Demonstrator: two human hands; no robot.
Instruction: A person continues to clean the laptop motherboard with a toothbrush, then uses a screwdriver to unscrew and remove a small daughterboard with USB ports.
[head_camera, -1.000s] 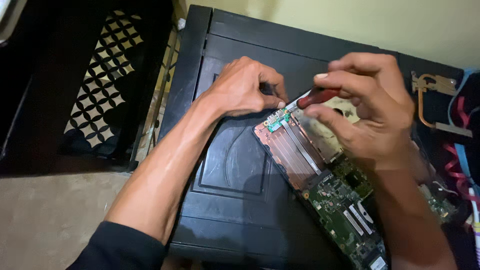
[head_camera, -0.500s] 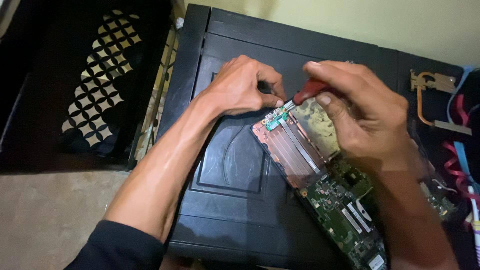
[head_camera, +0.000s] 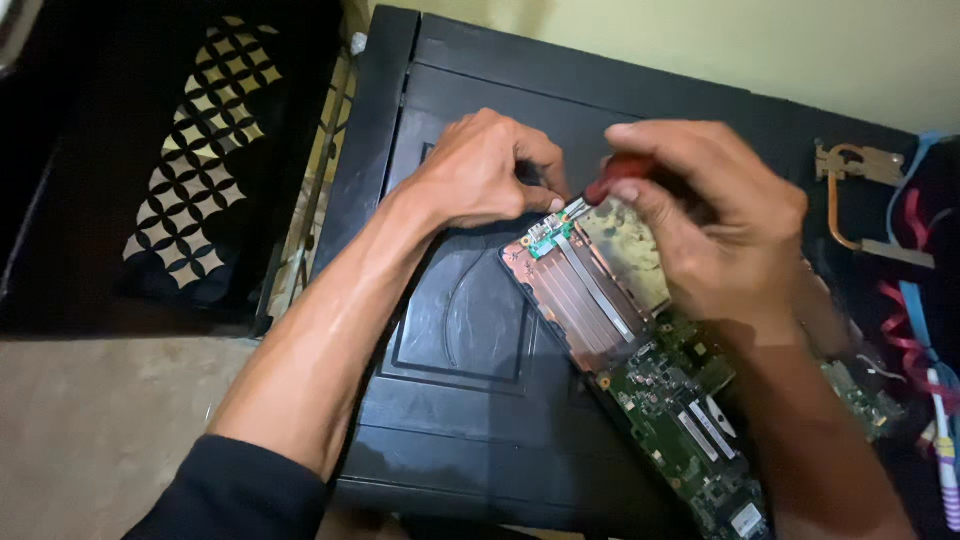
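— What has changed in the last second?

— Little in place, more in grip. The right hand (head_camera: 715, 235) has curled further over the red-handled screwdriver (head_camera: 608, 182), so less of the handle shows than a second ago. Its metal tip is still at the upper left corner of the green laptop circuit board (head_camera: 690, 440), near the centre of the frame. The left hand (head_camera: 480, 170) has not shifted: it stays fisted just beside that corner, its fingers (head_camera: 535, 165) pressed together around something small that I cannot make out.

— And what do you read from that?

— I judge the same spot on the board is still being worked, likely a fastening at that corner, with the driver being turned rather than moved along.

— How are the right fingers?

— Wrapped tight on the handle, thumb and forefinger pinching it near the shaft.

— Where is the board?

— It lies slanted on the black panelled wooden bench (head_camera: 470, 400), from the centre down to the lower right, with a copper-coloured finned plate (head_camera: 575, 305) over its upper part.

— Counts?

— Two hands, one screwdriver, one board. One copper heat pipe with metal brackets (head_camera: 850, 185) at the upper right, apart from the board. One dark lattice screen (head_camera: 200, 150) at the upper left. A tangle of coloured cables (head_camera: 915, 330) along the right edge, too mixed to count.
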